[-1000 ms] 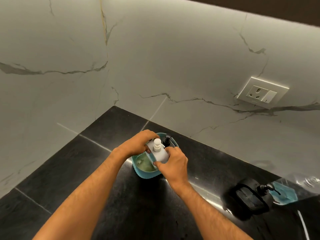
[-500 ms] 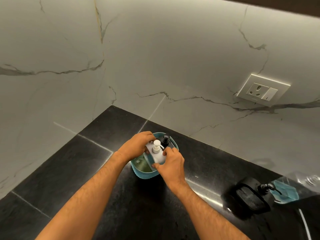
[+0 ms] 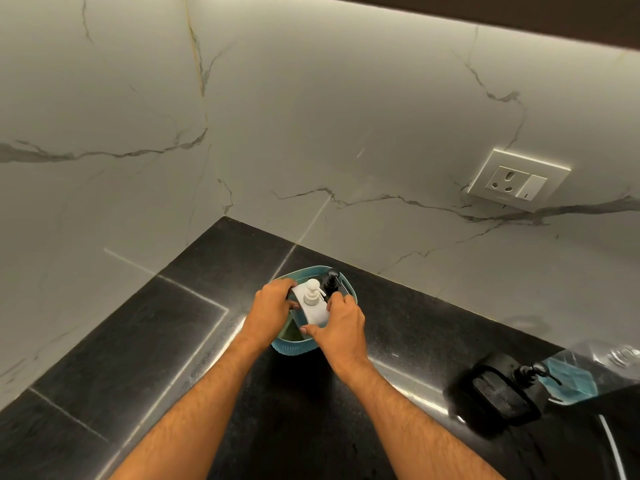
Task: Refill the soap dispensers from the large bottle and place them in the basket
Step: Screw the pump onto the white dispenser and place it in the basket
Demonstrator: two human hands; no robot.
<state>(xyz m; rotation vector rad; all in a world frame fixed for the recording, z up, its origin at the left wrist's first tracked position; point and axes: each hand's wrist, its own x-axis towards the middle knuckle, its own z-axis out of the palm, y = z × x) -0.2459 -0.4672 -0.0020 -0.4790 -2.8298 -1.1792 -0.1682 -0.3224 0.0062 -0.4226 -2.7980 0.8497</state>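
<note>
A white soap dispenser [image 3: 313, 308] with a white pump stands inside the teal basket [image 3: 284, 347] on the black counter. My left hand [image 3: 268, 308] grips its left side and my right hand [image 3: 341, 327] grips its right side, thumb along the lower front. Behind it in the basket is a black pump dispenser [image 3: 330, 280], mostly hidden. Another black dispenser [image 3: 502, 393] lies on its side at the right, and next to it is the large clear bottle [image 3: 588, 372] with a teal label, partly cut off by the frame edge.
The counter sits in a corner between two marble walls. A wall socket with a switch [image 3: 517, 180] is on the right wall. A white cable [image 3: 614, 445] runs along the counter at the lower right.
Both hands and the white dispenser have sunk a little lower into the basket. The view has shifted slightly.
</note>
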